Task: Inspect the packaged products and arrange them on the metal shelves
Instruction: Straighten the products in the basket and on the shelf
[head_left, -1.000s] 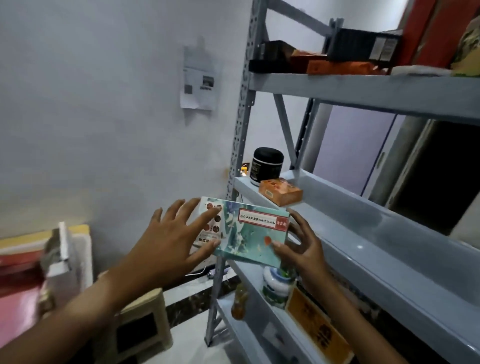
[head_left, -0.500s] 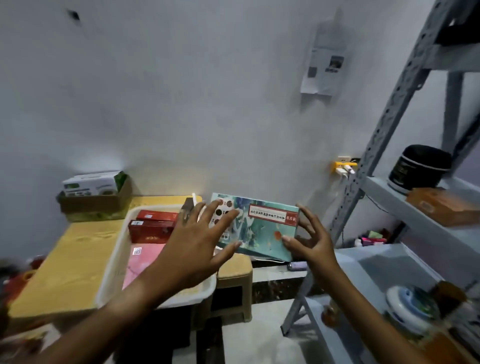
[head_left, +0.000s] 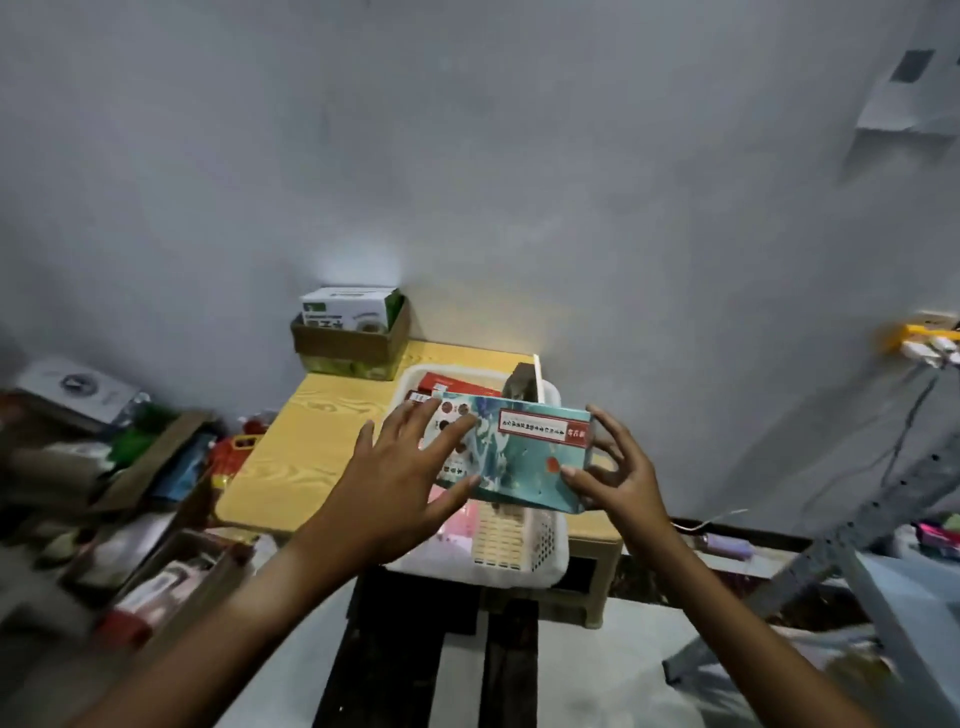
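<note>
At nine o'clock, open cardboard boxes (head_left: 130, 499) of blurred goods crowded the floor, leaving little room on that side. The yellow wood-grain surface (head_left: 291, 447) showed a bare stretch at its left, with a brown carton (head_left: 348, 345) at its far edge against the wall. A white perforated plastic basket (head_left: 524, 540) sat on its right part, overhanging the near edge. The left hand (head_left: 387, 486) pressed spread, straight fingers on the left end of the flat teal box (head_left: 511, 457), and the right hand (head_left: 618, 478) pinched its right end. The box, a glossy printed rectangle, was held in the air above the basket, long axis running nine to three, printed face toward the camera, red label strip along the top. At four o'clock stood a grey metal shelf frame (head_left: 831, 551).
</note>
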